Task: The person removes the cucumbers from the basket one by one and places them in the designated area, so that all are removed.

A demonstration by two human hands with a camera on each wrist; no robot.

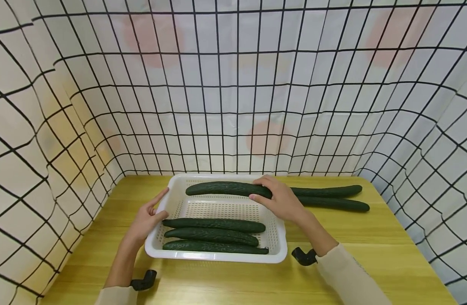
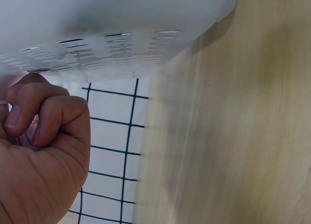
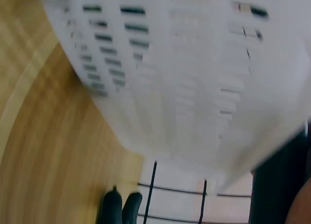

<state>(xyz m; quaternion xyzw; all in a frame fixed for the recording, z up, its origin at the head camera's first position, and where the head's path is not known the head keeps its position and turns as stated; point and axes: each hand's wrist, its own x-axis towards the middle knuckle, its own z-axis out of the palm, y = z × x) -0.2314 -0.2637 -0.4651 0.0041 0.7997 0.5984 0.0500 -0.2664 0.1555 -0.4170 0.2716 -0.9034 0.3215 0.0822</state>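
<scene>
A white plastic basket (image 1: 218,257) with slotted sides stands on the table. My left hand (image 1: 146,220) grips its left rim with thumb and forefinger; in the left wrist view the other fingers (image 2: 60,112) curl beside the basket wall (image 2: 116,20). My right hand (image 1: 281,199) holds a long dark green cucumber (image 1: 222,187) by its right end, across the back of the basket. Whether that cucumber touches the basket floor I cannot tell. Several more cucumbers (image 1: 214,235) lie side by side along the basket's front.
Two cucumbers (image 1: 332,203) lie on the wooden table (image 1: 351,237) right of the basket. Black grid mesh (image 1: 237,89) over a pale printed sheet encloses the back and sides. A black wrist mount (image 1: 145,280) sits at each forearm.
</scene>
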